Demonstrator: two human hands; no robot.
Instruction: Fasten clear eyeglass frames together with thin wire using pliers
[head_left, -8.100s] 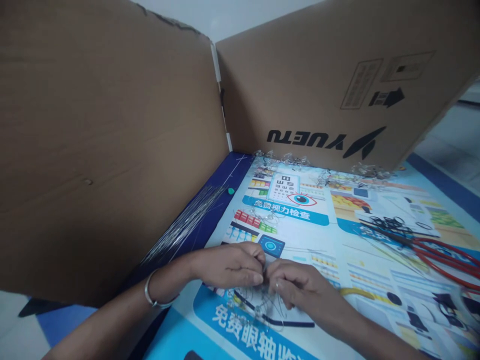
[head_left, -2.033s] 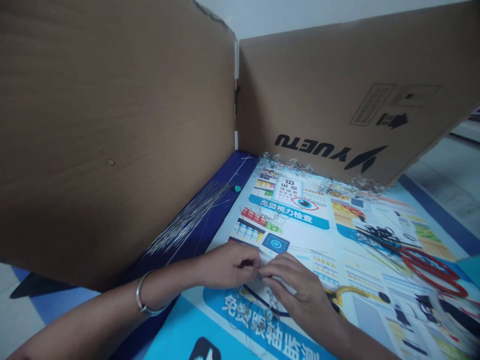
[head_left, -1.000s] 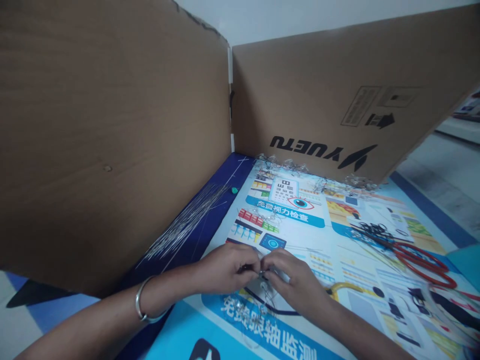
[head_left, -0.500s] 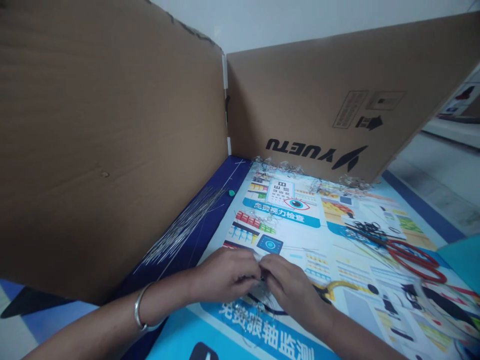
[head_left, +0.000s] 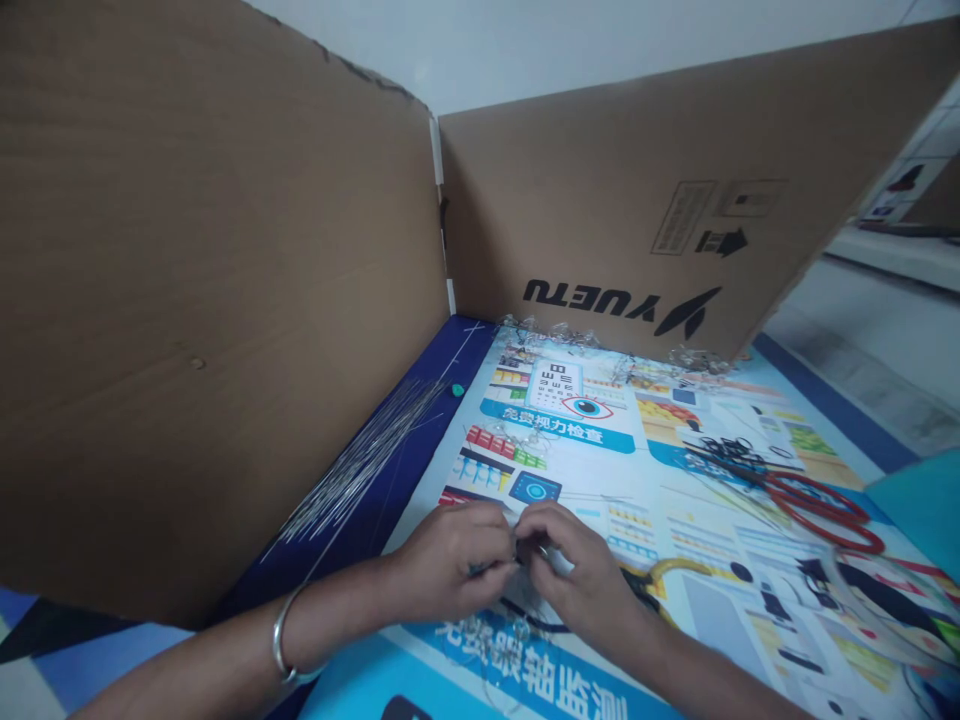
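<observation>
My left hand (head_left: 461, 555), with a silver bangle (head_left: 281, 640) on its wrist, has its fingers closed in a pinch. Its fingertips meet those of my right hand (head_left: 559, 560), whose thumb and forefinger are bent together. A small shiny bit shows between the right fingers, too small to name. Just below the hands lie clear beads on thin wire (head_left: 517, 635) and part of a dark curved strip. Pliers with yellow handles (head_left: 675, 570) rest beside my right wrist, partly hidden by it. Off to the left, a bundle of thin straight wires (head_left: 360, 460) lies on dark blue cloth.
Scissors with red handles (head_left: 821, 505) lie at the right, near small black loops (head_left: 731, 452). More clear beaded pieces (head_left: 555, 332) line the back edge. Tall cardboard walls (head_left: 225, 300) stand left and behind. A printed sheet (head_left: 652, 480) covers the table.
The right thumb and forefinger have parted slightly, showing a small shiny bit between them. Both hands stay together in nearly the same place. The view has shifted a little.
</observation>
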